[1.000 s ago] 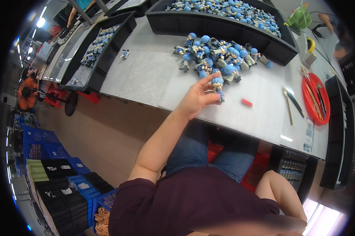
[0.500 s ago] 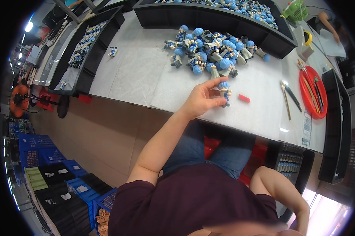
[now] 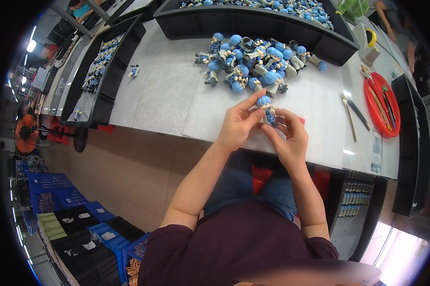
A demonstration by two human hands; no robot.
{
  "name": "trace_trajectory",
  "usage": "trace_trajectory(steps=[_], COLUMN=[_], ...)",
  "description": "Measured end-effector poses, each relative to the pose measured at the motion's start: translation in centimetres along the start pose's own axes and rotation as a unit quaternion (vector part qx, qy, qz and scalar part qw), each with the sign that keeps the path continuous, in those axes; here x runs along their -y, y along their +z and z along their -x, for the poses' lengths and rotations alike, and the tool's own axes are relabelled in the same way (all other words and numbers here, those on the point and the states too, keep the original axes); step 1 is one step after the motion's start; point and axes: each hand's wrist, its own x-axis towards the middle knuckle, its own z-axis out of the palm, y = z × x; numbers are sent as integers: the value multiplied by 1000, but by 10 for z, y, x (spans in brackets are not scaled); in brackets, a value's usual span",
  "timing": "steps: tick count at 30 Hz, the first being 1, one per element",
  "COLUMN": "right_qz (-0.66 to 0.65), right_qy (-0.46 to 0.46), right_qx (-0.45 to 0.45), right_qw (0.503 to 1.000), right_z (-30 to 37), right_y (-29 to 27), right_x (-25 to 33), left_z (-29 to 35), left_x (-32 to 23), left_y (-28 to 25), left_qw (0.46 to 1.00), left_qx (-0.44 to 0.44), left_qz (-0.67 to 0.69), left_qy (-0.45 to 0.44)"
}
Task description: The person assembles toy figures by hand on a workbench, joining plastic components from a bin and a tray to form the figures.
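Note:
A small blue-haired figurine (image 3: 268, 113) in dark blue clothes is held upright between both hands, above the near edge of the white table. My left hand (image 3: 239, 125) pinches it from the left, with a finger up by its hair. From the right, my right hand (image 3: 291, 137) closes thumb and fingers about its lower part. Just beyond them lies a loose pile of similar figurines (image 3: 241, 70), some standing and some toppled. A red block (image 3: 302, 120) shows partly behind the right fingers.
A black bin (image 3: 253, 25) full of figurines stands behind the pile. Another black bin (image 3: 124, 62) with figurines is at the left, and a lone figurine (image 3: 134, 71) lies beside it. Brushes rest in a red tray (image 3: 378, 128) at the right, near two loose tools (image 3: 355, 114).
My right hand has come up from beside my body and taken hold of the figurine along with the left. The figurine has turned and shifted slightly left.

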Motion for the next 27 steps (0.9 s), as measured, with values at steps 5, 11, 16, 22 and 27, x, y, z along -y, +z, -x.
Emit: trace_trajectory(steps=[5,11,16,22,27], right_qz=[-30,4,-81,-62,-50], right_qy=[9,51,42,46,47], right_qx=[-12,-13,-20,-15,-11], right_qw=[999,999,996,997,998], right_z=[2,1,1,1,1], right_y=[-1,-6,-4,-6,-7], right_x=[-7,-5,-7,-11,-11], left_z=[0,-1,-2,-2,-1], left_x=[5,12,9,8,8], left_y=[3,0,2,0,1], left_qw=[998,984,986,988,988], left_qx=[-40,-93,-103,-99,-106], left_qz=[-12,-122,-96,-94,-91], left_qy=[39,93,92,73,66])
